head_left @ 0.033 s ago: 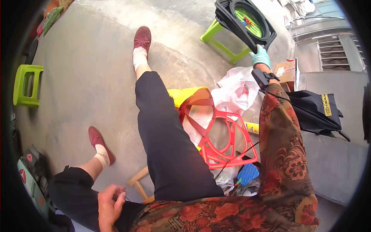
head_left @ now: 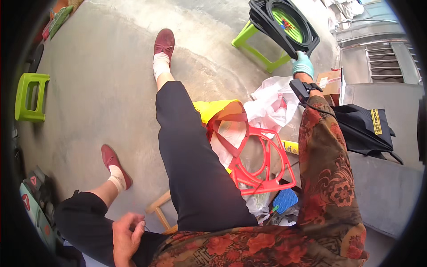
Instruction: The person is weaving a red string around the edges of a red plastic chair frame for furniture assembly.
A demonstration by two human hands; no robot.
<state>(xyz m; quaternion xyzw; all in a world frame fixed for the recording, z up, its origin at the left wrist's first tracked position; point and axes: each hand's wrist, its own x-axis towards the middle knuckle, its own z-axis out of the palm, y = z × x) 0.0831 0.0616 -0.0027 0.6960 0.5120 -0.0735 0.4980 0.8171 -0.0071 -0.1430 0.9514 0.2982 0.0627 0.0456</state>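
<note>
My right hand (head_left: 303, 66), in a teal glove, reaches far forward. Its fingers are closed on the near corner of a stack of black plastic frames (head_left: 307, 39) with large round openings. The stack lies on a lime-green stool (head_left: 242, 37); small coloured bits show on the green seat through the openings. My left hand (head_left: 127, 236) is bare and rests by my left thigh, thumb and fingers curled together. What lies inside that curl, if anything, is hidden; a thin dark line shows beside it.
Between my legs and right arm lie a red plastic frame (head_left: 288, 165), a red-and-yellow bag (head_left: 218, 109), a white plastic bag (head_left: 272, 100) and a blue fly swatter (head_left: 286, 200). A black bag (head_left: 362, 131) and a cardboard box (head_left: 330, 84) sit right. Another green stool (head_left: 21, 98) stands left.
My right hand has shifted very slightly to the right, still on the black frame's corner. The thin cable below my right arm has swung. My left hand has not moved.
</note>
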